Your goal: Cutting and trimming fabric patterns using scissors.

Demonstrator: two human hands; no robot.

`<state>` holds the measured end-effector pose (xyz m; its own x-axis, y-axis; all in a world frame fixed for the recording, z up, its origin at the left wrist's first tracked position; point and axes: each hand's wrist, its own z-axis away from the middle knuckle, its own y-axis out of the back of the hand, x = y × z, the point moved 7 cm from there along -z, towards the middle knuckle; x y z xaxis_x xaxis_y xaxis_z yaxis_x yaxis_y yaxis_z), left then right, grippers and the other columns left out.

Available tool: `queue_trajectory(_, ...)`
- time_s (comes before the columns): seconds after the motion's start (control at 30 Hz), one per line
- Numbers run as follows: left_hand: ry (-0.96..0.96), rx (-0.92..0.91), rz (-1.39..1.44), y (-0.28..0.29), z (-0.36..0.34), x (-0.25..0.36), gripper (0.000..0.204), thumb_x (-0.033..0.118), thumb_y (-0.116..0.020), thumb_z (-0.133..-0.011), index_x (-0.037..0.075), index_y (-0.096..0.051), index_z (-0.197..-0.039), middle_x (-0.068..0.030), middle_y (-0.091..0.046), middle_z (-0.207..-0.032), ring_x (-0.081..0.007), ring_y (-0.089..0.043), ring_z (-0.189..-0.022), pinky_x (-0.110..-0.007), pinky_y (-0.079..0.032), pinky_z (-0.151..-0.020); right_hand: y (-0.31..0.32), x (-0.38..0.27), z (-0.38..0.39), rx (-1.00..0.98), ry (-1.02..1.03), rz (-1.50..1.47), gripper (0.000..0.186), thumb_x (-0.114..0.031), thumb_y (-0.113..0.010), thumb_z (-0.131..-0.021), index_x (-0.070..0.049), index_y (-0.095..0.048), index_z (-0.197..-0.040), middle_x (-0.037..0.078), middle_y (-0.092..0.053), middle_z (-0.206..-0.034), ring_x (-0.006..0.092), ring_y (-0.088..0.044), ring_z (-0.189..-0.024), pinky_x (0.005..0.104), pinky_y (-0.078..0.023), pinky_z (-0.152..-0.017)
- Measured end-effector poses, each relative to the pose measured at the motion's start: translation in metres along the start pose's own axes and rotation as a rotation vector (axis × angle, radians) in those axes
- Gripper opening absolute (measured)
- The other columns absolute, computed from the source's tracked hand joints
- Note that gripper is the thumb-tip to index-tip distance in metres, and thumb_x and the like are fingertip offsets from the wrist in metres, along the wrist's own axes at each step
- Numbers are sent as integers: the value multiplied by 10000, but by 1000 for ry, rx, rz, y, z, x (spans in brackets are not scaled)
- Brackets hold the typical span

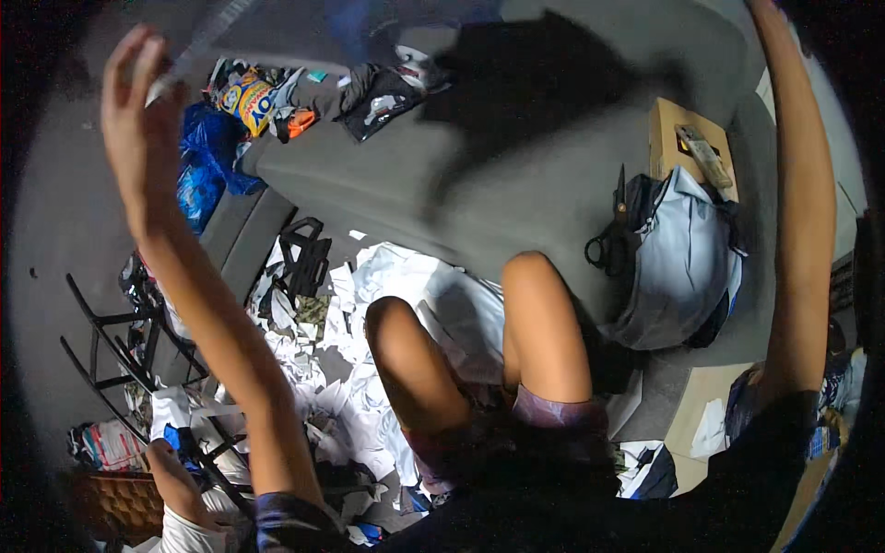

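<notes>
My left hand [140,124] is raised at the upper left, fingers loosely bent and apart, slightly blurred, with nothing visible in it. Behind it lies a blue plastic bag [201,175]. My right forearm [804,212] stretches up along the right side; its hand is cut off by the upper edge. Nearest that arm, on the grey sofa [359,189], a pile of folded light grey and dark cloth [690,244] lies beside black-handled scissors [608,235]. A phone in a clear case [705,157] rests on a cardboard box [666,138].
White fabric scraps [346,392] cover the floor around my bare knees. A black plastic frame-like object [306,256] stands among them. Clothes and a yellow packet [247,101] lie at the sofa's far left. Black metal legs [111,369] and another person's limb [177,479] are at left.
</notes>
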<state>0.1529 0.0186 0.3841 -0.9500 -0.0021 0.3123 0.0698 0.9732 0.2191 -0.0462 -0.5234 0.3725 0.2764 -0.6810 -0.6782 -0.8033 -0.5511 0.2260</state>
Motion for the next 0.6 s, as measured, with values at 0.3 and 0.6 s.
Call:
queue_trajectory(0.3, 921, -514, 407, -199, 233, -137, 229, 93, -590, -827, 69, -541, -1050, -41, -584, -769, -92, -486, -569, -216, -407, -493, -81, 240, 43, -63, -84, 861, 248, -209, -551, -783, -67, -620, -974, 118, -632, -848, 254, -592, -725, 329, -482, -672)
queue_trajectory(0.6, 464, -664, 47, -264, 313, -192, 238, 150, -628, -789, 49, -583, -1000, -68, -559, -820, -210, -537, -729, -308, -439, -660, -310, 312, 161, -291, 142, 588, 457, -355, -583, -795, -83, -579, -1162, 115, -597, -1137, 324, -580, -980, 369, -455, -851)
